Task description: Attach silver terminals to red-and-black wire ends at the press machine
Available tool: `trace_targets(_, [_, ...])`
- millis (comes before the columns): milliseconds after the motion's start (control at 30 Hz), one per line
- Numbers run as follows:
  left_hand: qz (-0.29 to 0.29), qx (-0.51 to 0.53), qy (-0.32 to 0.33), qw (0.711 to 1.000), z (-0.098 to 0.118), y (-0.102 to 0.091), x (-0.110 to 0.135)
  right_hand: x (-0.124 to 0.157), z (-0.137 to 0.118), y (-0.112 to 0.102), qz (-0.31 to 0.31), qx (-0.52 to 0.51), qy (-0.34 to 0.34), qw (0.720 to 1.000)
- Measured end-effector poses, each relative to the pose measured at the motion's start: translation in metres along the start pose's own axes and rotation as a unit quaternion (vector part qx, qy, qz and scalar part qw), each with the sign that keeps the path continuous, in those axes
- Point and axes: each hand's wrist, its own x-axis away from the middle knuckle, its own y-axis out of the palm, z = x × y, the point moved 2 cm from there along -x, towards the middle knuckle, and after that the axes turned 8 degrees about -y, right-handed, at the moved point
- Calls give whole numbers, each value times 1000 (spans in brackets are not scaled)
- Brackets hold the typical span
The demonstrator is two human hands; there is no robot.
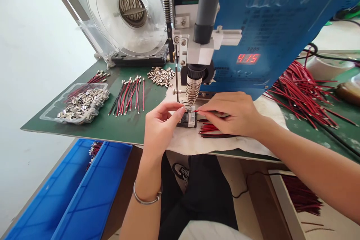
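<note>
My left hand (160, 125) is pinched, its fingertips pressing a small metal piece at the jig (189, 119) under the machine's ribbed nozzle (193, 89). My right hand (230, 114) is closed in a pinch on a thin red and black wire, its end brought to the same jig from the right. A small bunch of red and black wires (209, 130) lies on the white cloth (191, 142) under my right hand. Both hands nearly meet at the jig.
A blue machine (270, 26) with red displays stands behind. On the green board (118, 123) lie a clear tray of metal terminals (81, 103), a row of finished wires (129, 95), loose terminals (161, 75) and a big wire pile (303, 93). Blue bins (78, 195) sit below left.
</note>
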Motion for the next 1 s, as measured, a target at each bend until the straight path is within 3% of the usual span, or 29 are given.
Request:
trace_targets(800, [5, -34, 1, 999, 2, 2, 1, 0, 2, 1, -19, -37, 4, 999])
trace_targets(1000, [7, -39, 2, 999, 5, 3, 1, 3, 3, 0, -37, -73, 67, 994])
